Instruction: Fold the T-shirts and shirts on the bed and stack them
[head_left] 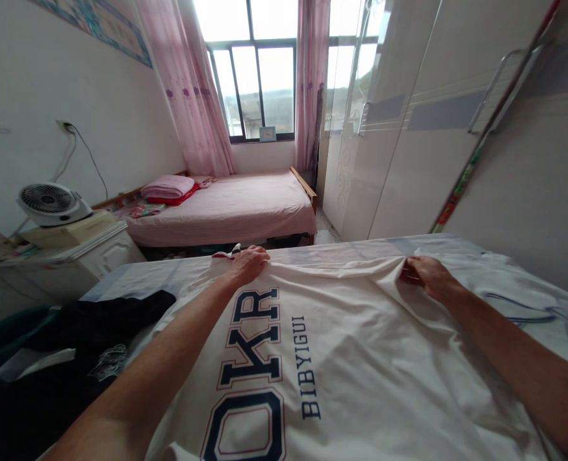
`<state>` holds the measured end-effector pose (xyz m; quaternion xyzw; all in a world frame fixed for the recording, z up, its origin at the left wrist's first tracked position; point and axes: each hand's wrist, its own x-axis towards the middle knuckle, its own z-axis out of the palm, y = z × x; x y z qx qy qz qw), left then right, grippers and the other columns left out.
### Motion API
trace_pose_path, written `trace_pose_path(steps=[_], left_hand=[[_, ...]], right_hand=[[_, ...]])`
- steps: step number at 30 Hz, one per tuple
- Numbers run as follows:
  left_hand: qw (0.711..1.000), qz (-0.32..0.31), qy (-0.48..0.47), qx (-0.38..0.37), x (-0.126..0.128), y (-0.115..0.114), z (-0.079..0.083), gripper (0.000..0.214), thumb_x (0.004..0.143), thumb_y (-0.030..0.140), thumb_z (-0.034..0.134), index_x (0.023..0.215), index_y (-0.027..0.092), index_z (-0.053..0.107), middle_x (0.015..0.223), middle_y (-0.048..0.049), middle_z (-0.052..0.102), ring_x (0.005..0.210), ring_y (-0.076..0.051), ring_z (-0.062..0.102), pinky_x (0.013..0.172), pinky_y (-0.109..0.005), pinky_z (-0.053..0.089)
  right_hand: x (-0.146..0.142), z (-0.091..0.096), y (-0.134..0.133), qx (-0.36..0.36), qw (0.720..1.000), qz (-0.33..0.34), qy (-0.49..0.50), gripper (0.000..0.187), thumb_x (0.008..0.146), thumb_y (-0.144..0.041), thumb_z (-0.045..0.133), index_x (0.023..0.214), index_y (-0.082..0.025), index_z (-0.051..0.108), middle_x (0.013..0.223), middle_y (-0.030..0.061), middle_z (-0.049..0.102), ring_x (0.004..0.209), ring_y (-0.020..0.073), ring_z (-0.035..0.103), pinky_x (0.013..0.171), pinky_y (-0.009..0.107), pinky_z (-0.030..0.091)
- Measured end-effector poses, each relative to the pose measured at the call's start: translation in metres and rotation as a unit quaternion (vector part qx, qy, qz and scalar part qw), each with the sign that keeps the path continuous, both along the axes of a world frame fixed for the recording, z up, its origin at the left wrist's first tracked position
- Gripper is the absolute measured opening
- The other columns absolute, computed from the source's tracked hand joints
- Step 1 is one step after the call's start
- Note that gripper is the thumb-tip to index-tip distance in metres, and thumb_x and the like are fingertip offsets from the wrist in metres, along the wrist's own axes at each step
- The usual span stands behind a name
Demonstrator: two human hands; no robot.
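A white T-shirt [360, 358] with dark blue lettering lies spread on the bed [312, 250] in front of me. My left hand [249, 261] rests on the shirt's far left edge, fingers curled over the cloth. My right hand [425, 274] pinches the far right edge, bunching the fabric into folds. Both forearms stretch across the shirt.
Dark clothes [72, 346] lie on the bed's left side. A white cabinet [67, 256] with a fan [50, 202] stands at left. Beyond is a second bed [235, 208] with pink sheets under a window [259, 83]. A wardrobe [456, 128] fills the right wall.
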<state>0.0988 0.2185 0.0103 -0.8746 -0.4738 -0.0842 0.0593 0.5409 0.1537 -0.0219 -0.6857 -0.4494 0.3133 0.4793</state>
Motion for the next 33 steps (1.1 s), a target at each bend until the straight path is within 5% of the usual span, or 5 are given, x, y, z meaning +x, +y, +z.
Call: trace_pose_path(steps=[15,21,25,30,33], left_hand=[[0.975,0.2,-0.083,0.042,0.036,-0.002,-0.023,0.027,0.088,0.017,0.039,0.103,0.014,0.061,0.1,-0.014,0.064,0.095,-0.026,0.059,0.079,-0.036,0.046],[0.988,-0.045,-0.108,0.102,0.058,-0.021,-0.025,0.031,0.087,0.011,0.041,0.107,0.017,0.064,0.117,-0.01,0.061,0.112,-0.023,0.052,0.098,-0.036,0.041],[0.983,-0.177,-0.05,-0.017,0.069,-0.027,-0.035,0.04,0.094,0.034,0.04,0.129,0.02,0.054,0.14,-0.0087,0.049,0.13,-0.021,0.042,0.109,-0.035,0.032],[0.991,-0.08,-0.004,-0.111,0.074,-0.03,-0.035,0.056,0.096,0.05,0.028,0.143,0.021,0.039,0.153,-0.0084,0.031,0.142,-0.027,0.024,0.114,-0.043,0.021],[0.994,-0.067,-0.005,-0.09,0.073,-0.04,-0.031,0.056,0.096,0.051,0.024,0.143,0.023,0.039,0.153,-0.0062,0.031,0.142,-0.027,0.022,0.115,-0.044,0.02]], right_hand=[[0.005,0.031,0.031,0.029,0.981,-0.004,0.192,0.025,0.074,-0.008,0.052,0.092,-0.024,0.047,0.07,-0.0016,0.059,0.06,0.0099,0.059,0.059,0.018,0.05],[0.005,0.017,0.022,-0.031,0.987,0.009,0.159,0.03,0.068,-0.011,0.063,0.094,-0.021,0.051,0.073,0.0011,0.063,0.062,0.0136,0.06,0.057,0.023,0.051],[0.016,0.004,0.022,-0.061,0.997,0.008,-0.042,0.035,0.066,-0.015,0.064,0.101,-0.016,0.061,0.076,0.0034,0.066,0.064,0.0153,0.061,0.059,0.025,0.051],[0.008,0.01,0.026,0.006,0.943,-0.084,-0.321,0.049,0.075,-0.025,0.057,0.122,-0.012,0.058,0.112,0.0156,0.066,0.104,0.0272,0.06,0.091,0.039,0.047],[-0.039,0.012,0.003,0.075,0.893,0.044,-0.442,0.054,0.086,-0.038,0.047,0.135,-0.015,0.049,0.138,0.0146,0.051,0.127,0.0273,0.046,0.105,0.041,0.037]])
